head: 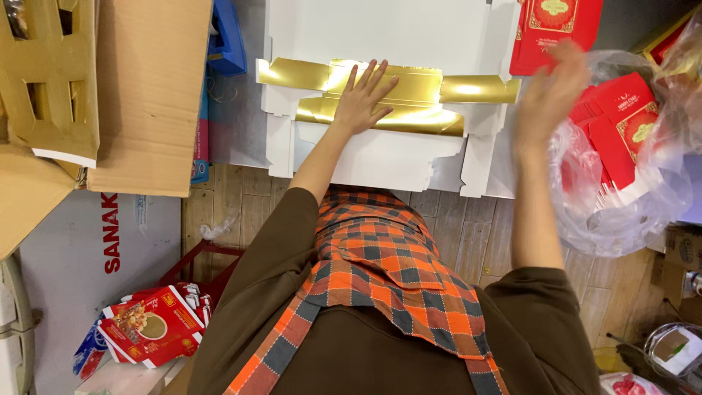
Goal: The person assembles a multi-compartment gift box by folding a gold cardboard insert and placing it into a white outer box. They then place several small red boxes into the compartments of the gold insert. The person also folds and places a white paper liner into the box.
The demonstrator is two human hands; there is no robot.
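My left hand [363, 98] lies flat with fingers spread on a gold foil cardboard insert [468, 89], which rests on a stack of white flat die-cut box blanks [387, 157]. My right hand [550, 93] is raised and blurred at the right, fingers apart, holding nothing, beside a clear plastic bag [621, 212] full of red folded cards [621, 124]. The gold piece has two strips, one above the other.
Brown corrugated cartons [146, 88] stand at the left. Red printed boxes [150, 325] lie on a low stand at lower left, and a red card [556, 25] lies at top right. A wooden floor [453, 227] shows below the table edge.
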